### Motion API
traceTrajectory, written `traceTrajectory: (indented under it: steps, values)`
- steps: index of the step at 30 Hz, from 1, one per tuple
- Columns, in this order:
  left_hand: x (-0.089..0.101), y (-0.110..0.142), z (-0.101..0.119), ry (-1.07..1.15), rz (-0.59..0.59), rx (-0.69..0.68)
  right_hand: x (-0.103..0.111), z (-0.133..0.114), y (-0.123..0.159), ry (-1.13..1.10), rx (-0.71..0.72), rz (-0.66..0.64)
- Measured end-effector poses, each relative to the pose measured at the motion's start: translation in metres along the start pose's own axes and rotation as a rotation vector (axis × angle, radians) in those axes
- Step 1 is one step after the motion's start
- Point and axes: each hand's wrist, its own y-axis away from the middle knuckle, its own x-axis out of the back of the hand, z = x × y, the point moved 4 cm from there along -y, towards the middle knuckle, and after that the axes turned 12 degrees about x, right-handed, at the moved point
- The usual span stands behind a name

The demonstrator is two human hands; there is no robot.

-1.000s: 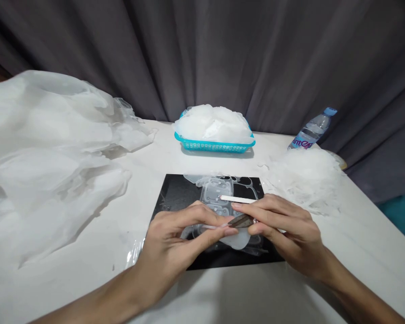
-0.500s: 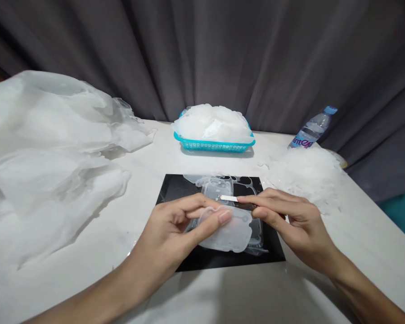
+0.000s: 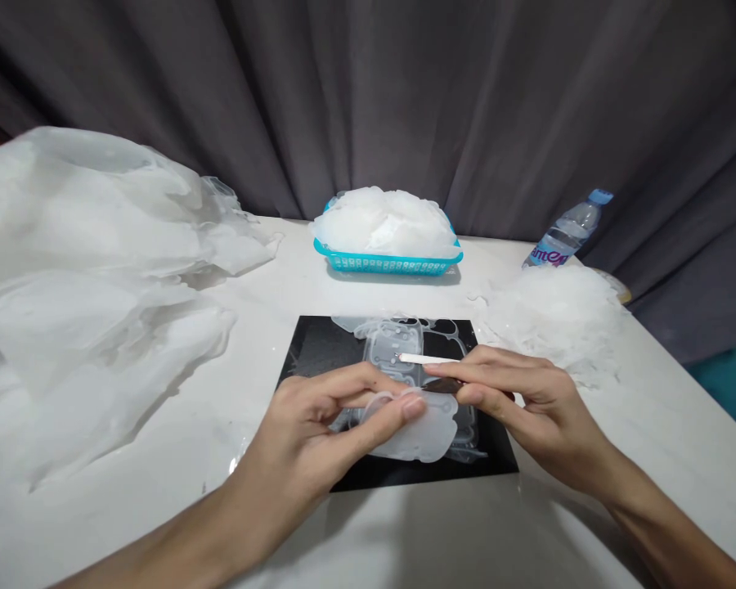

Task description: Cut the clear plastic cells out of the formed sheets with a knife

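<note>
My left hand (image 3: 337, 425) pinches a thin, translucent, frosted silicone-like sheet (image 3: 414, 438) with rounded, notched edges, the thumb lying on top. Between thumb and fingers, my right hand (image 3: 515, 393) grips a slim dark metal tool (image 3: 442, 385). Its tip meets the sheet's upper edge near my left thumb; its exact kind is hard to make out. Under both hands lies a black board (image 3: 325, 343) bearing clear, outlined shapes (image 3: 392, 339). A thin white stick (image 3: 426, 359) shows just beyond my right fingertips, partly hidden by that hand.
A large heap of translucent sheets (image 3: 92, 237) covers the table's left side. At the back stands a blue basket (image 3: 386, 266) piled with similar pieces. To the right are a heap of thin scraps (image 3: 564, 319) and a water bottle (image 3: 567, 233). A dark curtain (image 3: 380, 98) hangs behind.
My right fingers and the dark tool have shifted slightly left and down, uncovering more of the white stick. The sheet has tilted a little in my left hand.
</note>
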Motion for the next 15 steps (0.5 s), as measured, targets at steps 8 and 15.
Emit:
traceTrajectory:
  steps: [8, 15]
  values:
    - [-0.0010, 0.0016, -0.0041, -0.029, -0.010, 0.011, 0.0005, -0.0005, 0.0002, 0.007, 0.007, -0.019]
    - [-0.0003, 0.0020, -0.0069, -0.012, -0.016, 0.041, 0.0008, 0.0004, 0.0005, 0.023, 0.005, -0.026]
